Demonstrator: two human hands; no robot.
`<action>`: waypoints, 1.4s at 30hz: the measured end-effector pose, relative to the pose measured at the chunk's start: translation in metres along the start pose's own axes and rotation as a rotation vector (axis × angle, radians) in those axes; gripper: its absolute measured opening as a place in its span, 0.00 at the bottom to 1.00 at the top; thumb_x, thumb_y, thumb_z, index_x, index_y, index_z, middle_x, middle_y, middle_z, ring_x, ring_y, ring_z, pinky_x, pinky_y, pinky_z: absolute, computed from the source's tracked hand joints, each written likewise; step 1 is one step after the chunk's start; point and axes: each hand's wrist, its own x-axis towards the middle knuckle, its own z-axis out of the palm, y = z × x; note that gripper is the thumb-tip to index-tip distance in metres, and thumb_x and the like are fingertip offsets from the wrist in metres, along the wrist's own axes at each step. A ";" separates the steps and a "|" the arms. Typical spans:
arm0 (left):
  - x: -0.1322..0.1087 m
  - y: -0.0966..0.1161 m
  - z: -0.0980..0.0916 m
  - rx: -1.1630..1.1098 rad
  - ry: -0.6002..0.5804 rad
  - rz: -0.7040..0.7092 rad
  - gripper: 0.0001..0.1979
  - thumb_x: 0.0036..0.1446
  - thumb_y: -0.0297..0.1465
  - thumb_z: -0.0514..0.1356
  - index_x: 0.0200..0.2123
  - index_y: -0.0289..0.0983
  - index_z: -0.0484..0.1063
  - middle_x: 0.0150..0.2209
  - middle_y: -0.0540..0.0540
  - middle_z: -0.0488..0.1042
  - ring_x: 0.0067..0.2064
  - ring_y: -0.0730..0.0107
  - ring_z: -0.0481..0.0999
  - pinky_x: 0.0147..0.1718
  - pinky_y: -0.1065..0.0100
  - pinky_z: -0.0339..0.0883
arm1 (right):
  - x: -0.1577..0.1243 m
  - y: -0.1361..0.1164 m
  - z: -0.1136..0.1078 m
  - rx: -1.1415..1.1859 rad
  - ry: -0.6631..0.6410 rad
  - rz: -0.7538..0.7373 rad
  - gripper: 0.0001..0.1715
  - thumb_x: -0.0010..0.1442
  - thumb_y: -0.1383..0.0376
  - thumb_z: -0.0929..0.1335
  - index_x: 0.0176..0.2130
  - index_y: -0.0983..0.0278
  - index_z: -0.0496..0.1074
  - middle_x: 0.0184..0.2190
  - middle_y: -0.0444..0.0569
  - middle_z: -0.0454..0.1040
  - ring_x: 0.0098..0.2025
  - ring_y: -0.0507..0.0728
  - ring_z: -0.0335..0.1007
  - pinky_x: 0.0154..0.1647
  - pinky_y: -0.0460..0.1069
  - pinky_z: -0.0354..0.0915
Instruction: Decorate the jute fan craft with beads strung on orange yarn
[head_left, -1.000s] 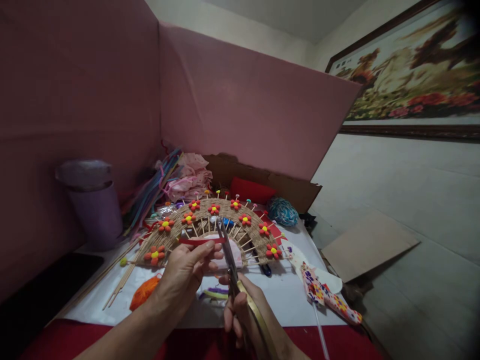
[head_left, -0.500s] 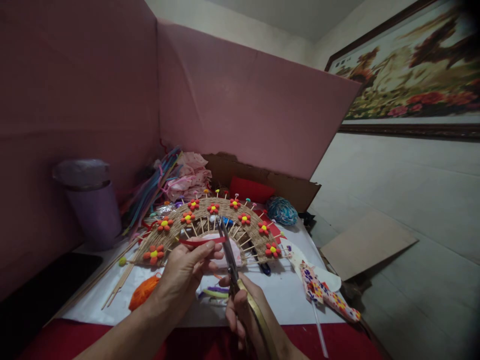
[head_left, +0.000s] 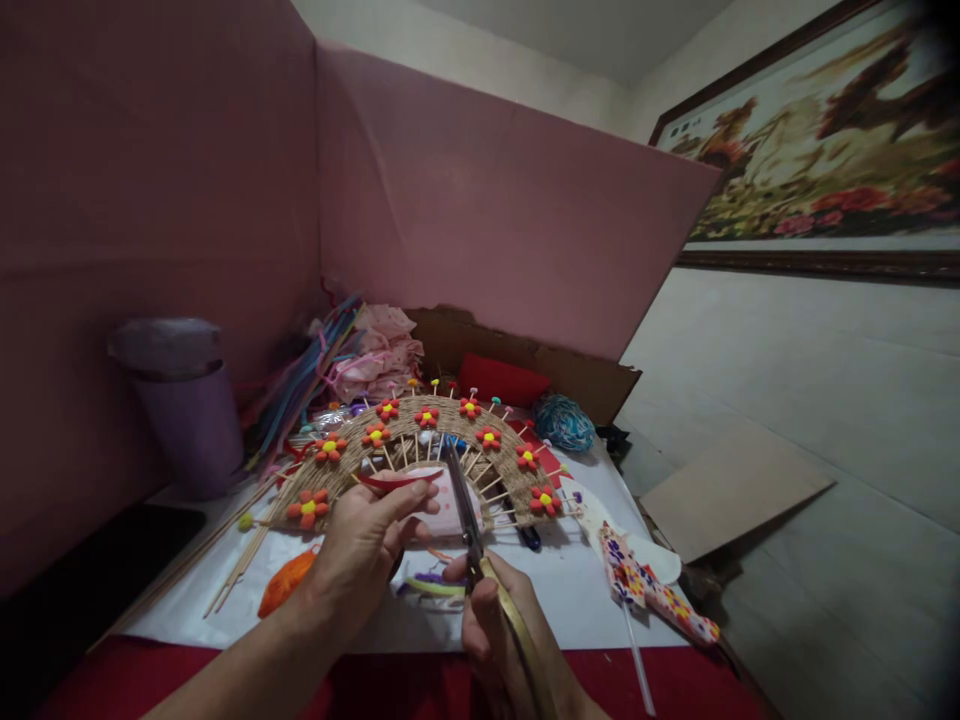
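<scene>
A narrow red strip [head_left: 397, 483] is pinched between the thumb and fingers of my left hand [head_left: 370, 535], held level above the table. My right hand [head_left: 504, 628] grips a pair of scissors [head_left: 466, 510] by brassy handles, blades pointing up and away. The blades look closed and stand just right of the strip's free end, apart from it. Behind both hands lies a woven twine arch [head_left: 450, 412] with red and orange flowers with yellow centres and thin sticks poking from its edges. A pale pink dotted piece [head_left: 435, 500] sits inside the arch, partly covered by my left hand.
An orange yarn bundle [head_left: 287, 582] and thin wooden sticks [head_left: 238, 570] lie to the left. A purple bin [head_left: 191, 425] stands at far left. A blue yarn ball [head_left: 564, 422] and a flower-patterned piece [head_left: 652, 590] are on the right. Pink panels [head_left: 487, 210] rise behind.
The scissors have moved slightly right, off the red strip's end, and their blades have come together. My left hand stays nearly in place; the strip looks a little shorter.
</scene>
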 end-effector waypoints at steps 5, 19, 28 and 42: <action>0.001 0.006 -0.003 0.091 0.003 0.067 0.09 0.41 0.28 0.67 0.27 0.33 0.70 0.26 0.48 0.73 0.26 0.72 0.71 0.19 0.74 0.63 | 0.000 0.002 -0.004 -0.039 -0.055 0.017 0.55 0.40 0.29 0.60 0.48 0.69 0.60 0.12 0.35 0.59 0.10 0.44 0.45 0.08 0.39 0.47; 0.004 0.027 -0.007 0.374 0.023 0.115 0.07 0.42 0.31 0.66 0.24 0.32 0.74 0.21 0.46 0.73 0.19 0.76 0.66 0.18 0.74 0.59 | -0.003 -0.009 -0.012 -0.182 -0.164 -0.012 0.62 0.40 0.28 0.57 0.54 0.73 0.57 0.19 0.42 0.66 0.13 0.44 0.50 0.12 0.40 0.51; 0.005 0.029 -0.012 0.396 -0.056 0.085 0.09 0.44 0.33 0.66 0.25 0.33 0.70 0.20 0.52 0.67 0.15 0.82 0.61 0.14 0.78 0.53 | -0.003 -0.004 -0.007 -0.227 -0.202 -0.025 0.59 0.42 0.28 0.56 0.53 0.72 0.59 0.18 0.41 0.65 0.14 0.45 0.50 0.12 0.40 0.50; 0.009 0.030 -0.014 0.417 -0.166 0.021 0.08 0.44 0.31 0.64 0.20 0.34 0.69 0.19 0.49 0.68 0.16 0.77 0.63 0.12 0.75 0.60 | -0.006 -0.006 -0.009 -0.251 -0.253 -0.049 0.58 0.44 0.29 0.57 0.54 0.71 0.58 0.18 0.41 0.63 0.15 0.45 0.51 0.13 0.40 0.50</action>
